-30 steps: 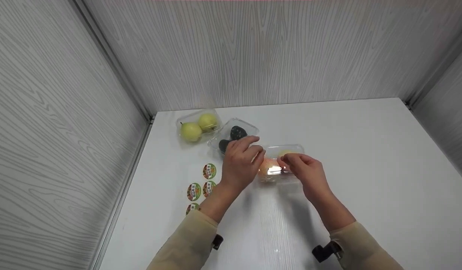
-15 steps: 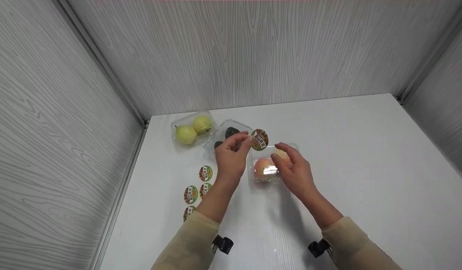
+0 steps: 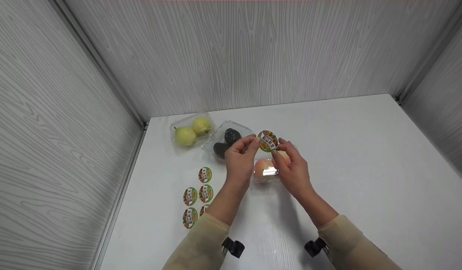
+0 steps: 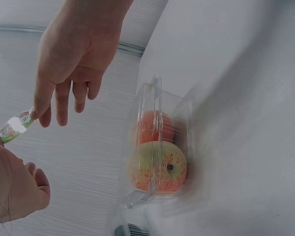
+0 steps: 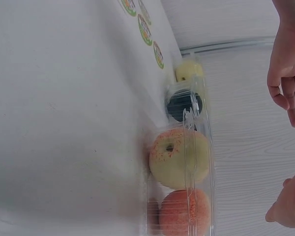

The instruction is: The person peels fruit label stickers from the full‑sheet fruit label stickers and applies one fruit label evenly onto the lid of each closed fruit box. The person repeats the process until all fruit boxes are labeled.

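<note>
Up off the table, a round fruit-print sticker (image 3: 268, 141) is stretched between both hands in the head view. My left hand (image 3: 240, 163) pinches its left edge between thumb and index finger. At the lower right edge, my right hand (image 3: 296, 173) holds it with thumb and fingertips. Beneath the hands stands a closed clear plastic box (image 4: 157, 88) with a red-and-yellow apple (image 4: 160, 167) and a redder one (image 4: 152, 127) inside. The right hand covers part of that box in the head view. In the right wrist view the sticker is out of sight.
Several matching stickers (image 3: 206, 193) lie on the white table (image 3: 351, 168) left of the hands. Behind them are a clear box (image 3: 240, 126) with two dark green avocado-like fruits (image 3: 232, 135) and another box (image 3: 185, 120) with two yellow pears (image 3: 185, 136). Wood-grain panels (image 3: 234, 56) enclose the table.
The hands were apart over the apple box; the left one turned the sticker into view and moved slightly right. The right hand's fingertips have come to the sticker's edge.
</note>
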Action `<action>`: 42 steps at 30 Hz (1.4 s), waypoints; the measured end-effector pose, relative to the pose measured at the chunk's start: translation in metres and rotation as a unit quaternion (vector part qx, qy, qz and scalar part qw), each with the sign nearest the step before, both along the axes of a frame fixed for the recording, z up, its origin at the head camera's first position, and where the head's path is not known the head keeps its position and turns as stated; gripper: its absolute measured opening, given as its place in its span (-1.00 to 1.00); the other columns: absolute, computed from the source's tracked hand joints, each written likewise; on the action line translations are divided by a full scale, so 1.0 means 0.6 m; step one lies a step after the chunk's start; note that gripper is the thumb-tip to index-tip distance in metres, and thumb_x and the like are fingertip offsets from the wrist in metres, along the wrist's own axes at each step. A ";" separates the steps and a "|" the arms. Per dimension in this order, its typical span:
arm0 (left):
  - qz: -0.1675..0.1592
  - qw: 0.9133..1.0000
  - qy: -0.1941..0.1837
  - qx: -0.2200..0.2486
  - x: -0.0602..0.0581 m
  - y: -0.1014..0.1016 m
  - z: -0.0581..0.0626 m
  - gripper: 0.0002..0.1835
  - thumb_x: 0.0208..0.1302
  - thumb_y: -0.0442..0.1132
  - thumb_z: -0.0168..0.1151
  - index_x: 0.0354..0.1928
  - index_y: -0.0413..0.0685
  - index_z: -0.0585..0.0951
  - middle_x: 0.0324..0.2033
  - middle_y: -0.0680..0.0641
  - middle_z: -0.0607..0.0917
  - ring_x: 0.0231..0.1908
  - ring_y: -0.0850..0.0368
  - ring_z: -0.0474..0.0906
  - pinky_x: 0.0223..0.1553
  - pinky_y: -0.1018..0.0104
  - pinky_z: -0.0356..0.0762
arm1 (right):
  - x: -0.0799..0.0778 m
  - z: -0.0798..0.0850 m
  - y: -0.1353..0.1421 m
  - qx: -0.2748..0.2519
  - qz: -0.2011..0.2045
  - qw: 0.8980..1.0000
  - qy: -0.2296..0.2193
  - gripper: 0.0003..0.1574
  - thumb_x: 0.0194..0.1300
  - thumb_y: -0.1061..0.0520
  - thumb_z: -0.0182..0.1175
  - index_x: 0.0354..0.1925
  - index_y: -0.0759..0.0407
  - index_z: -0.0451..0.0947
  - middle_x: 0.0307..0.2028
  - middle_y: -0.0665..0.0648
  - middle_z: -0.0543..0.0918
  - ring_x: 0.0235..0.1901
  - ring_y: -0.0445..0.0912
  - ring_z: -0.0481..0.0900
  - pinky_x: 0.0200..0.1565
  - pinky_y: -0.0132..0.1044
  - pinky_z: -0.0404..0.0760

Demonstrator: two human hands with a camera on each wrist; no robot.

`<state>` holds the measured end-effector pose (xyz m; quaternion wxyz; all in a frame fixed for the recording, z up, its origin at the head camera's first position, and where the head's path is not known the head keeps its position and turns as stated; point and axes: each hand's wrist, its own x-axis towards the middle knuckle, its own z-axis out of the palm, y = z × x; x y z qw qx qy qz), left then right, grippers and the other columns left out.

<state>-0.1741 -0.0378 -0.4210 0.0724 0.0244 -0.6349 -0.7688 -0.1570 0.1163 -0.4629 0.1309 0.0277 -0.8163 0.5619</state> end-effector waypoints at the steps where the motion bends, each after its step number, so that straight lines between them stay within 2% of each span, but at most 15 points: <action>1: 0.001 1.000 0.001 0.003 0.000 0.002 -0.001 -0.87 0.41 -0.25 0.45 -0.11 -0.13 0.81 0.02 -0.02 0.79 0.13 0.10 0.68 0.17 0.20 0.63 | 0.000 0.000 0.000 -0.003 0.000 1.000 0.000 -0.76 0.61 0.00 0.21 0.09 0.07 0.63 0.51 0.12 0.45 0.61 0.14 0.14 0.50 0.17 0.23; 4: 0.006 1.000 -0.001 0.012 0.000 0.007 -0.003 -0.88 0.40 -0.27 0.46 -0.11 -0.15 0.81 0.01 -0.03 0.80 0.12 0.08 0.69 0.16 0.20 0.64 | -0.001 -0.001 0.000 -0.005 -0.004 1.000 0.005 -0.79 0.61 -0.01 0.21 0.02 0.08 0.62 0.49 0.12 0.47 0.60 0.14 0.16 0.49 0.16 0.24; 7: 0.014 1.000 -0.007 0.011 0.000 0.011 -0.004 -0.88 0.38 -0.26 0.48 -0.13 -0.16 0.82 0.01 -0.03 0.81 0.14 0.08 0.68 0.17 0.21 0.63 | -0.001 -0.001 0.001 -0.008 -0.007 1.000 0.013 -0.80 0.62 -0.01 0.20 -0.04 0.09 0.60 0.47 0.13 0.50 0.59 0.13 0.20 0.52 0.19 0.16; 13: 0.020 1.000 -0.013 -0.017 0.002 0.010 -0.010 -0.88 0.36 -0.23 0.49 -0.15 -0.11 0.83 0.04 -0.01 0.80 0.20 0.10 0.66 0.17 0.21 0.63 | -0.001 -0.004 0.003 -0.019 -0.017 1.000 0.015 -0.76 0.64 -0.03 0.17 -0.10 0.10 0.60 0.43 0.10 0.54 0.58 0.09 0.24 0.53 0.20 0.14; 19: 0.029 0.996 0.013 -0.084 0.003 0.005 -0.025 -0.92 0.37 -0.22 0.48 -0.21 -0.06 0.80 0.09 0.00 0.78 0.23 0.10 0.62 0.07 0.17 0.59 | -0.001 -0.003 0.004 -0.039 -0.023 0.999 0.012 -0.74 0.64 -0.05 0.15 -0.08 0.10 0.61 0.43 0.07 0.55 0.58 0.04 0.24 0.53 0.16 0.16; 26: 0.031 0.984 0.051 -0.169 0.009 -0.003 -0.040 -0.90 0.37 -0.18 0.49 -0.24 -0.01 0.75 0.19 -0.03 0.74 0.31 0.07 0.56 0.15 0.06 0.54 | 0.002 -0.003 0.006 -0.041 -0.022 0.999 0.013 -0.72 0.67 -0.05 0.11 -0.03 0.13 0.58 0.44 0.09 0.53 0.58 0.02 0.22 0.54 0.13 0.15; 31: 0.028 0.971 0.077 -0.226 0.009 -0.012 -0.051 -0.85 0.35 -0.14 0.51 -0.14 0.02 0.76 0.26 -0.04 0.68 0.38 0.01 0.49 0.29 0.00 0.49 | 0.001 -0.006 0.013 0.002 -0.016 0.999 0.039 -0.78 0.67 -0.01 0.10 -0.07 0.10 0.56 0.45 0.11 0.53 0.58 0.08 0.21 0.53 0.21 0.15; 36: 0.022 0.951 0.115 -0.288 0.007 -0.022 -0.063 -0.68 0.35 -0.09 0.50 0.07 -0.02 0.76 0.33 -0.12 0.60 0.42 -0.08 0.45 0.40 -0.03 0.41 | 0.002 -0.016 0.025 0.057 -0.006 0.994 0.090 -0.80 0.66 0.06 0.12 -0.06 0.16 0.58 0.43 0.21 0.53 0.57 0.15 0.24 0.54 0.20 0.10; 39: 0.024 0.933 0.148 -0.327 0.004 -0.023 -0.072 -0.62 0.39 -0.06 0.47 0.14 -0.07 0.74 0.34 -0.17 0.57 0.41 -0.12 0.46 0.37 -0.05 0.44 | 0.001 -0.021 0.030 0.087 -0.001 0.990 0.110 -0.82 0.66 0.10 0.13 -0.03 0.18 0.58 0.42 0.22 0.55 0.56 0.14 0.25 0.56 0.17 0.05; 42: 0.033 0.911 0.190 -0.364 0.002 -0.022 -0.084 -0.63 0.43 -0.05 0.42 0.14 -0.10 0.73 0.32 -0.20 0.59 0.40 -0.14 0.48 0.36 -0.09 0.44 | 0.000 -0.028 0.035 0.108 0.004 0.986 0.127 -0.86 0.64 0.14 0.14 -0.04 0.18 0.58 0.39 0.23 0.58 0.55 0.15 0.28 0.57 0.16 0.02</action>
